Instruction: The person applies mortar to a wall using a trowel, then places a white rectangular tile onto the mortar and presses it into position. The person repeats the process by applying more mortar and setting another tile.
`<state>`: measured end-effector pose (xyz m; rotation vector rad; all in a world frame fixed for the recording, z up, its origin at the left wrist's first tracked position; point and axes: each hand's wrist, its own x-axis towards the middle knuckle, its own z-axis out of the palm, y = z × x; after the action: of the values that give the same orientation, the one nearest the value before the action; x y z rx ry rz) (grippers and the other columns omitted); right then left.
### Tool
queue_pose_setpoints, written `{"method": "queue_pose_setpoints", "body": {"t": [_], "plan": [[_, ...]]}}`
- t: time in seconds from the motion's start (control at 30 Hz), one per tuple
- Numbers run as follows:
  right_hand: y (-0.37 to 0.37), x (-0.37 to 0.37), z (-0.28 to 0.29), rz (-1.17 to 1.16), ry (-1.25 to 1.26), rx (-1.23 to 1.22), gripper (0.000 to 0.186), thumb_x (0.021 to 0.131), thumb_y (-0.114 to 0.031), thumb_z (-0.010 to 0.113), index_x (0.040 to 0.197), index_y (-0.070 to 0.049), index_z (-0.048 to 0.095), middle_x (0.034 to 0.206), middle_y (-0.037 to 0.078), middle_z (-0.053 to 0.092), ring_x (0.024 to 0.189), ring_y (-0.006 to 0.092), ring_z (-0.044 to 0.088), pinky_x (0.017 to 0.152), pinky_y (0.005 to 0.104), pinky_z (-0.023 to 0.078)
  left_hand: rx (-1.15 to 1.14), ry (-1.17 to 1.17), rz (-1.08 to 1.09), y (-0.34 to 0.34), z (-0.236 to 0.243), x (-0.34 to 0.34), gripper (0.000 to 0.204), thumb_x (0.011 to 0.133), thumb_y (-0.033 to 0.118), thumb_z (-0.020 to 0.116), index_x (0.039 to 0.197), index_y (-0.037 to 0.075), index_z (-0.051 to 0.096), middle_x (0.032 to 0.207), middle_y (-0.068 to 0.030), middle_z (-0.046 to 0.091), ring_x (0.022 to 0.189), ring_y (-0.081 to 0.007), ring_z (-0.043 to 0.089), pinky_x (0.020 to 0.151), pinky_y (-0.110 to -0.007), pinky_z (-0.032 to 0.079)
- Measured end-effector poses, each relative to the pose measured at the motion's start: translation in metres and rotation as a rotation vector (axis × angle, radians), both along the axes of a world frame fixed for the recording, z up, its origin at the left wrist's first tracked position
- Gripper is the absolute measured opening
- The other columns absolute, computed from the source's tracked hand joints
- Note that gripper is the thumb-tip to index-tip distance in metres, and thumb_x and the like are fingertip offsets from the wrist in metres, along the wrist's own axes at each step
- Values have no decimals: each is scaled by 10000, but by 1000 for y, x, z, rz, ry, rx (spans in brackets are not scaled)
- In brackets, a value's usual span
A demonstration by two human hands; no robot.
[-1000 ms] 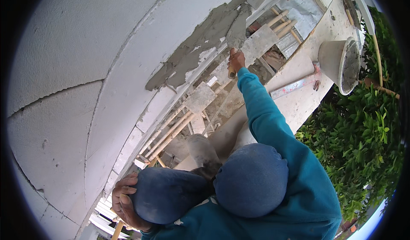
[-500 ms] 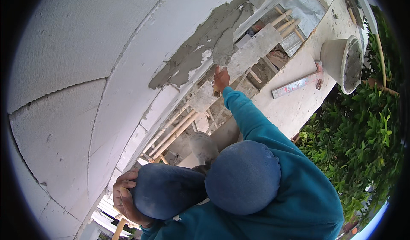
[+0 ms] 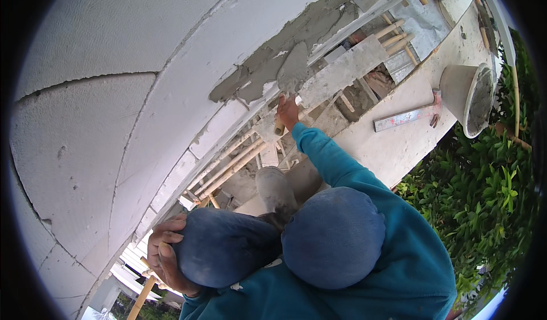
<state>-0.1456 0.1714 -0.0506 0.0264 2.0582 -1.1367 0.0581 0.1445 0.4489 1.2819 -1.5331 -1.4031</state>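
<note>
My right hand (image 3: 288, 112) is closed round the wooden handle of a trowel (image 3: 294, 68). The trowel's blade, smeared with grey, lies against a patch of wet mortar (image 3: 256, 63) on the lower edge of the white block wall (image 3: 188, 75). My left hand (image 3: 166, 256) rests on my bent left knee (image 3: 222, 249), fingers spread over the blue trouser cloth, with no tool in it.
A board (image 3: 393, 149) at the right bears a hammer (image 3: 407, 117) and a tilted bucket (image 3: 464, 95) with grey residue inside. Below the wall, bamboo poles (image 3: 233, 163) cross a gap. Green foliage (image 3: 473, 200) fills the right side.
The trowel and my right hand have moved down and left along the mortar, the blade now broader in view. My left hand stays on the knee. The view has shifted slightly.
</note>
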Motion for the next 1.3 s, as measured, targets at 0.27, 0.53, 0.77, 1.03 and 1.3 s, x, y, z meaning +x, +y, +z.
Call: {"method": "queue_pose_setpoints", "body": {"t": [0.27, 0.53, 0.77, 1.03, 1.3], "plan": [[32, 79, 20, -50, -164, -2, 387, 1012, -337, 500, 1215, -24, 398, 856, 249, 643, 798, 392, 691, 664, 506, 558, 13, 54, -51, -6, 0, -7, 351, 998, 282, 519, 866, -34, 596, 986, -222, 656, 1060, -354, 617, 1008, -496, 432], [39, -28, 202, -365, -335, -411, 377, 1001, -400, 555, 1128, -69, 425, 735, 51, 509, 543, 152, 550, 449, 339, 487, 68, 49, 92, 5, -3, 2, 260, 982, 264, 504, 858, 38, 534, 992, -155, 620, 1057, -285, 572, 913, -460, 515], [176, -181, 346, -337, 630, -99, 419, 966, -289, 628, 1272, -33, 501, 832, 43, 564, 634, 119, 587, 543, 273, 502, -625, -219, 52, 6, -45, -13, 472, 947, 394, 415, 931, -55, 558, 811, -174, 594, 744, -258, 645, 667, -391, 543], [409, -291, 438, -2, 1210, 1295, 340, 824, -245, 612, 1127, -91, 592, 935, 158, 685, 853, 390, 653, 781, 524, 494, -781, -63, 120, -9, -66, -15, 504, 960, 439, 426, 897, -40, 570, 787, -181, 601, 635, -269, 635, 560, -360, 525], [418, -356, 373, 523, 1158, 1426, 166, 816, -64, 620, 975, -78, 574, 895, 126, 675, 890, 334, 684, 742, 453, 525, -580, 52, 177, -12, -95, 16, 436, 937, 370, 449, 959, -50, 566, 770, -172, 587, 629, -269, 626, 567, -362, 533]]}}
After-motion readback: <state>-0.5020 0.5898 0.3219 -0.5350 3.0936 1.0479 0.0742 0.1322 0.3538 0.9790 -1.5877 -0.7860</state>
